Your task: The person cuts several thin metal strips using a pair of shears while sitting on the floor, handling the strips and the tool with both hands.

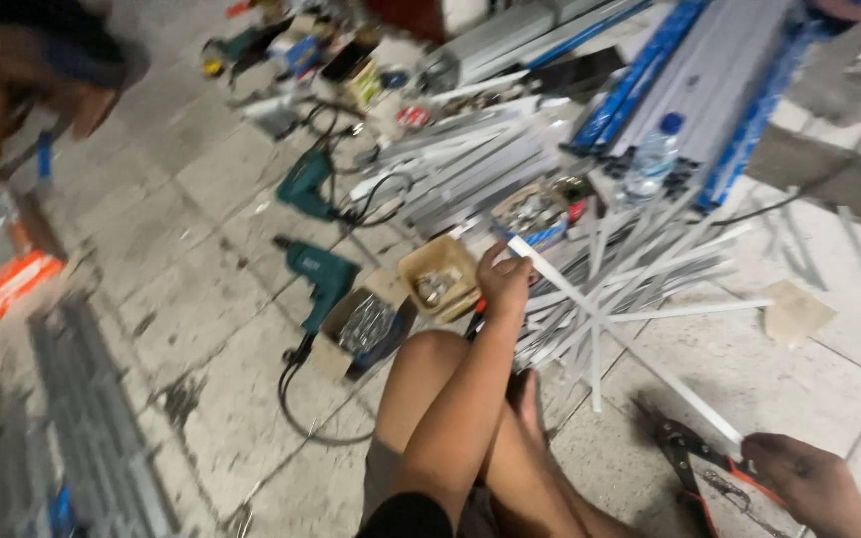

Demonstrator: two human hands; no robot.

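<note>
The left hand (503, 279) reaches forward over the bent knee, its fingers pinched on the near end of a long white strip (615, 334). The strip runs slantwise across the floor to the right hand (799, 478), which closes on its other end at the lower right. That hand is partly cut off by the picture's edge. Right by it lie red-handled snips (685, 453), but blur hides whether the hand touches them. A red-and-black tool (474, 321) shows under the left wrist, mostly hidden.

Just beyond the left hand sits a tan box (438, 279) of small metal parts, too blurred to tell apart. A heap of white strips (640, 264) spreads under the held one. Two teal drills (323, 274) lie to the left. A clear bottle (653, 159) stands against blue-edged profiles (710, 70). Another person (12, 70) is cut off at the upper left.
</note>
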